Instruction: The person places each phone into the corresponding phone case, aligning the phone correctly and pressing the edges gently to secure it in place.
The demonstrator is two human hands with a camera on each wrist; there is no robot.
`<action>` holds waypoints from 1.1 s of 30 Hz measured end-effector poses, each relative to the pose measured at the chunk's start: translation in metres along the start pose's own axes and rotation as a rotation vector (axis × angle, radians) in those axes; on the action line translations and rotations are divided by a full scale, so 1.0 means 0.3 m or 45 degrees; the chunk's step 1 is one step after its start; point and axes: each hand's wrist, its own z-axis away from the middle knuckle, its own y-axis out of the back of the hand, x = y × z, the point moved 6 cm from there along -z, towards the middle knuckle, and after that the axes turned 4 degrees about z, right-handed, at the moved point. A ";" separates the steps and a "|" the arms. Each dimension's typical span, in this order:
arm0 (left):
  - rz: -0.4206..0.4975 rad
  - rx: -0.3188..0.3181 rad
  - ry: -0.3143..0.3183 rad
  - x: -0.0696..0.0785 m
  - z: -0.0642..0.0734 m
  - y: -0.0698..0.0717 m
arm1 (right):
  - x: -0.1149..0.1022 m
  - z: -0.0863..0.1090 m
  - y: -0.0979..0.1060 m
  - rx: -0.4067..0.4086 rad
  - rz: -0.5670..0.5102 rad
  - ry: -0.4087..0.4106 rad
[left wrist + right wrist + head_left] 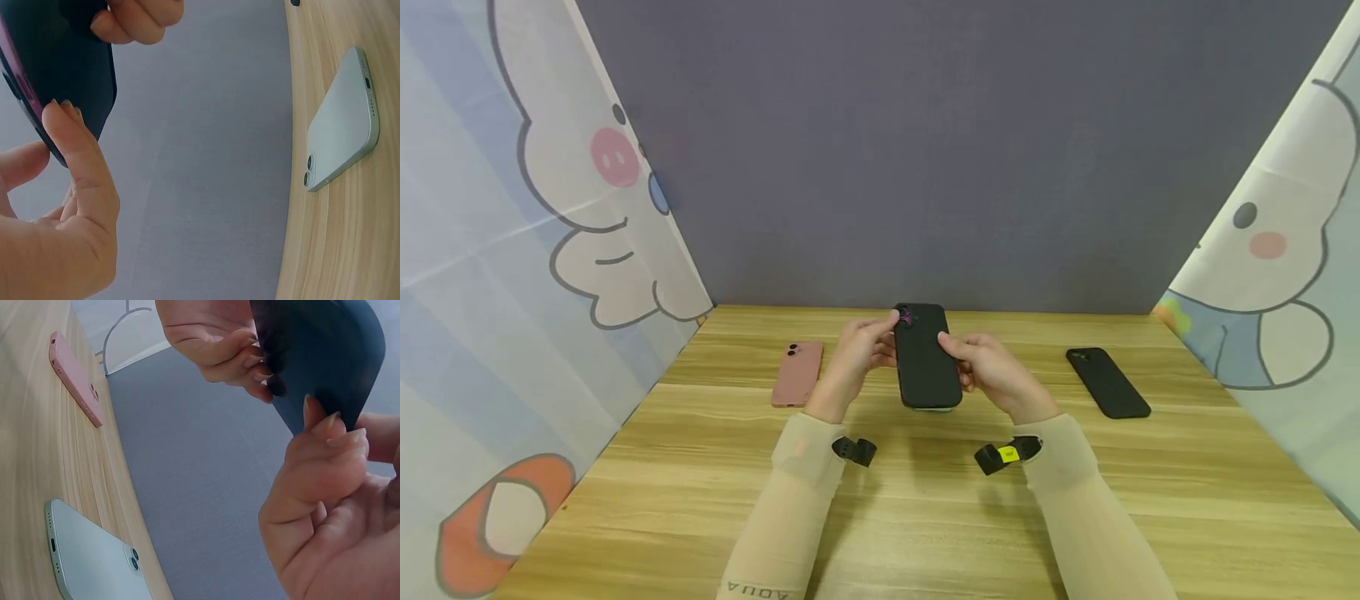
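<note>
Between both hands, a phone in a black case [928,358] is held up with its back toward the head camera. A purple patch shows at its camera corner, and in the left wrist view a pink-purple phone edge [25,84] shows along the black case. My left hand [865,346] grips the upper left side, thumb by the camera corner. My right hand [988,367] pinches the right side, thumb on the back and fingers behind. The dark screen side [325,356] faces the right wrist camera. A mint green phone [344,125] lies on the table beneath, mostly hidden in the head view.
A pink phone [798,374] lies on the wooden table [917,517] to the left. To the right is a black phone case [1108,383]. A grey panel [925,150] stands along the table's far edge, with cartoon-printed cloth [1270,275] at both sides.
</note>
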 end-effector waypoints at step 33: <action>-0.169 0.107 -0.108 0.018 0.004 0.036 | -0.007 0.008 -0.047 -0.160 0.046 -0.037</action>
